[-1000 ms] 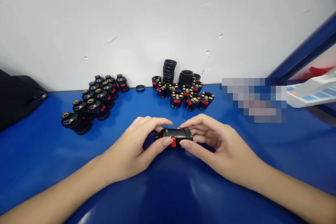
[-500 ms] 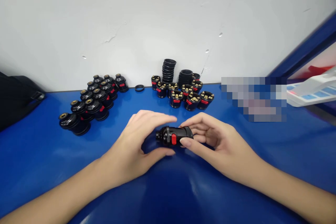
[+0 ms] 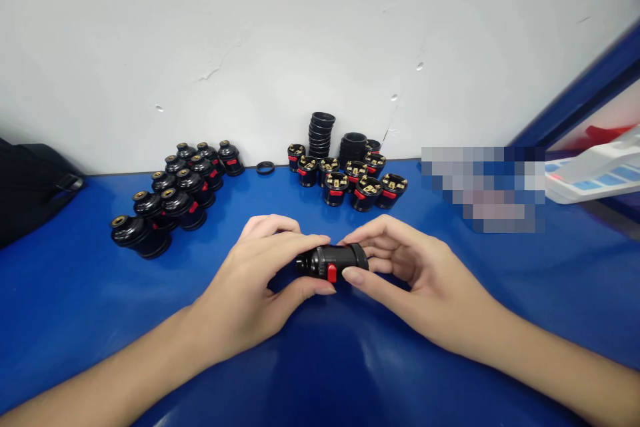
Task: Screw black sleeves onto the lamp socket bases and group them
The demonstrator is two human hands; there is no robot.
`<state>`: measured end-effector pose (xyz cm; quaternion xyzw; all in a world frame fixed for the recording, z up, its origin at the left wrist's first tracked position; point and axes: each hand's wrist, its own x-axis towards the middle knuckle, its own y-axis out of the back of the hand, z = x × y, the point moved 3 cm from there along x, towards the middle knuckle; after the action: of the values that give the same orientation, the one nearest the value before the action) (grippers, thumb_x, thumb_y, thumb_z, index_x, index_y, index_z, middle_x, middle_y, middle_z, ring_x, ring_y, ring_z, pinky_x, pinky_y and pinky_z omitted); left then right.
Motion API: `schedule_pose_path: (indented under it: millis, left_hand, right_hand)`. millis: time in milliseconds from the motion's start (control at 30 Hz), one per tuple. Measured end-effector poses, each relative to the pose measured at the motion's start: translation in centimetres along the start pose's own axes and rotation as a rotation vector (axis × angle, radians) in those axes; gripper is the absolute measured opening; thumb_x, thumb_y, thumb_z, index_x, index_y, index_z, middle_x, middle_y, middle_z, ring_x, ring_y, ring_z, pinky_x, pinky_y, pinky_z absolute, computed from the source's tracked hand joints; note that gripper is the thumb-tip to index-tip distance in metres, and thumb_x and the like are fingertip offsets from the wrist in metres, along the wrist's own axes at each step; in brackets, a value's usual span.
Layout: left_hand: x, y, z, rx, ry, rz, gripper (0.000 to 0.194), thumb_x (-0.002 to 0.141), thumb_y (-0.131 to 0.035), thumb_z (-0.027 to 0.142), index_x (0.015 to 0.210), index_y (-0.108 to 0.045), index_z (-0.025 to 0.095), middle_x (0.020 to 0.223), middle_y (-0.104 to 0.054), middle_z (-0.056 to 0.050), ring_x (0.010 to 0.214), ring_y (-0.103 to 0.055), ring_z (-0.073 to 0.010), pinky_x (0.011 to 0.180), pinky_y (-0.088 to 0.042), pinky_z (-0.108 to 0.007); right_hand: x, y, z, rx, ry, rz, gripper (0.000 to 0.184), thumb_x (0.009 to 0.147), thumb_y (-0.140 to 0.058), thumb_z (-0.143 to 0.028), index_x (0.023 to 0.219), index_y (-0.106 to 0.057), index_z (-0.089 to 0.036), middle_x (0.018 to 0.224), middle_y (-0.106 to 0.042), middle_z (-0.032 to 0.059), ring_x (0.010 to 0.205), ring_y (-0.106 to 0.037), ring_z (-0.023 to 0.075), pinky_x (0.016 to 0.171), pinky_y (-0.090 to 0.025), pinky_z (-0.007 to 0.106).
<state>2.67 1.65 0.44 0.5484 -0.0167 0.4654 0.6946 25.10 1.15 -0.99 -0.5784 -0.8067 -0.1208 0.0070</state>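
A black lamp holder (image 3: 345, 257) with a red switch lies sideways between my hands, its narrow cap end to the left. My right hand (image 3: 415, 273) is closed on the wide ring end, thumb in front and fingers behind. Around the cap end, my left hand (image 3: 265, 273) has its thumb below and index finger above, closed on the body near the switch. Part of the far side is hidden by my fingers.
Assembled lamp holders (image 3: 190, 187) stand in rows at left. Open socket bodies (image 3: 336, 188) with brass contacts and stacked black rings (image 3: 321, 137) stand by the wall. One loose ring (image 3: 265, 167) lies between. A black bag (image 3: 35, 187) is far left, a white tray (image 3: 590, 180) right.
My left thumb and index finger have closed in on the lamp holder. It has turned slightly, with the red switch now lower. My right hand keeps its hold.
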Motion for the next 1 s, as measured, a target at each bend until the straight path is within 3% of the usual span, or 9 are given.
schedule_pose_path:
  millis: [267,467,667,867,1000]
  left_hand:
    - [-0.2,0.0,0.2,0.034,-0.138,0.052,0.037,0.104,-0.077,0.027,0.137,-0.064,0.015,0.113,-0.080,-0.006,0.108,-0.068,-0.0196,0.105,-0.052,-0.035]
    - [-0.4,-0.4,-0.2,-0.133,-0.069,-0.003,0.048,0.104,-0.069,0.012,0.150,-0.058,0.020,0.141,-0.071,-0.009,0.129,-0.070,-0.0170,0.112,-0.055,-0.028]
    - [-0.2,-0.1,-0.4,-0.057,0.013,0.066,0.046,0.102,-0.068,0.013,0.147,-0.057,0.019,0.135,-0.074,-0.008,0.127,-0.070,-0.0172,0.112,-0.053,-0.028]
    - [0.2,0.5,-2.1,0.202,0.034,0.070,0.045,0.106,-0.062,0.019,0.151,-0.054,0.020,0.134,-0.075,-0.010,0.121,-0.071,-0.0226,0.108,-0.054,-0.040]
    - [0.2,1.6,-3.3,0.459,0.160,0.193,0.051,0.106,-0.064,0.025,0.155,-0.052,0.017,0.151,-0.064,-0.018,0.138,-0.058,-0.0370,0.118,-0.046,-0.058]
  right_hand:
    - [0.0,-0.2,-0.2,0.083,-0.090,-0.019,0.024,0.097,-0.086,-0.037,0.108,-0.069,-0.023,0.110,-0.087,0.0070,0.093,-0.085,0.0187,0.081,-0.070,0.025]
    - [0.0,-0.1,0.4,-0.096,0.081,-0.039,0.026,0.101,-0.079,-0.029,0.125,-0.070,-0.027,0.131,-0.084,0.0061,0.120,-0.082,0.0219,0.108,-0.066,0.033]
    - [-0.1,-0.1,0.0,-0.473,0.287,-0.048,0.029,0.101,-0.073,-0.020,0.130,-0.076,-0.024,0.138,-0.082,0.0072,0.127,-0.079,0.0242,0.113,-0.063,0.036]
    - [0.0,-0.1,-0.1,-0.534,0.303,-0.055,0.024,0.101,-0.074,-0.021,0.124,-0.078,-0.025,0.132,-0.083,0.0058,0.122,-0.081,0.0216,0.108,-0.065,0.032]
    - [-0.1,-0.1,-0.1,-0.539,0.300,-0.057,0.021,0.102,-0.073,-0.022,0.122,-0.078,-0.025,0.129,-0.084,0.0056,0.121,-0.080,0.0206,0.108,-0.064,0.031]
